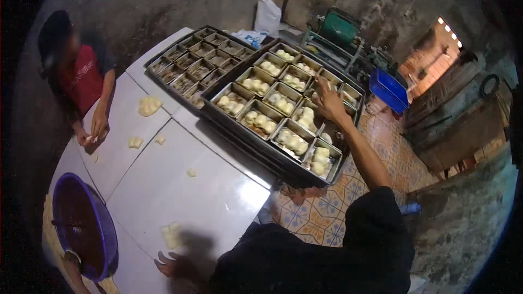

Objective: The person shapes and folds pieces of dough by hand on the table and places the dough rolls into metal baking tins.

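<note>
Presently we list: round cream dough pieces in most right-side rectangular metal tins, none seen in left-side brown metal tins, our left hand empty, our right hand over the former, grip untellable.

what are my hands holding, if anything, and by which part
Your left hand looks empty beside the dough. Whether your right hand, over the tins, holds anything cannot be told.

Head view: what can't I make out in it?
Head view: whatever lies beneath the right hand, hidden by it.
Head view: what the co-worker's hands pinch, mostly covered by those hands.
Head view: the inside of the purple basin, too dark.
Head view: the forearm at lower left, cut off by the bottom edge.
</note>
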`<state>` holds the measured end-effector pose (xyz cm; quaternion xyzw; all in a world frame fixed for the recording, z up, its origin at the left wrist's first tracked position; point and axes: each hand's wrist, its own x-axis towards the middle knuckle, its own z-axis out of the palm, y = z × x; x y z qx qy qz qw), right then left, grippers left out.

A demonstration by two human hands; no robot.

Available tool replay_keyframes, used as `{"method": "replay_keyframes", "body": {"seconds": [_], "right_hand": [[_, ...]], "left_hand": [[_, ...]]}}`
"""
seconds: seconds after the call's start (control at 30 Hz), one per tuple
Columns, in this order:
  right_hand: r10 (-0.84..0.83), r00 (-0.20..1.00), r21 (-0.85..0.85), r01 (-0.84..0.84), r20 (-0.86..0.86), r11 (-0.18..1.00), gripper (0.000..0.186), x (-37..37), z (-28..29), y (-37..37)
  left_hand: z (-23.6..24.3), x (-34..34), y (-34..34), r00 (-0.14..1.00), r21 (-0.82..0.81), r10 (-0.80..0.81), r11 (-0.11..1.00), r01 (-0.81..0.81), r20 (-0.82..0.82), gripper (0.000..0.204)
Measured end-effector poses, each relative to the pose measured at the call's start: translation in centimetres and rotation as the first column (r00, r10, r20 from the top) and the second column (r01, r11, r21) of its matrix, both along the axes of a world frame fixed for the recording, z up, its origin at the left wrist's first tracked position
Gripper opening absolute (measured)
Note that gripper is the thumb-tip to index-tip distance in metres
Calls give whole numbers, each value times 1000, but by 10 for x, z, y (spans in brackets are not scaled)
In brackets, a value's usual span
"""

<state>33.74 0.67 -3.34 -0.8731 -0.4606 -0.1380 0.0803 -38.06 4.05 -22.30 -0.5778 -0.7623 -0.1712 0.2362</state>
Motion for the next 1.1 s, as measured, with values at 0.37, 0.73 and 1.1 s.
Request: {"method": "replay_keyframes", "body": {"seconds": [0.37,0.73,1.1], "right_hand": [[807,246,207,-889,-537,409,46,-464,-44,40],[813,81,467,-784,-576,409,53,-623,-177,65],[635,-272,687,-379,-723,620,52,-289,-5,-32]], "left_hand": [[-14,-40,-5,978,-75,6,997,10,210,37],[-19,-75,-12,796,-139,69,990,19,601,38],[-13,-14,3,990,-76,84,994,-75,117,37]]}}
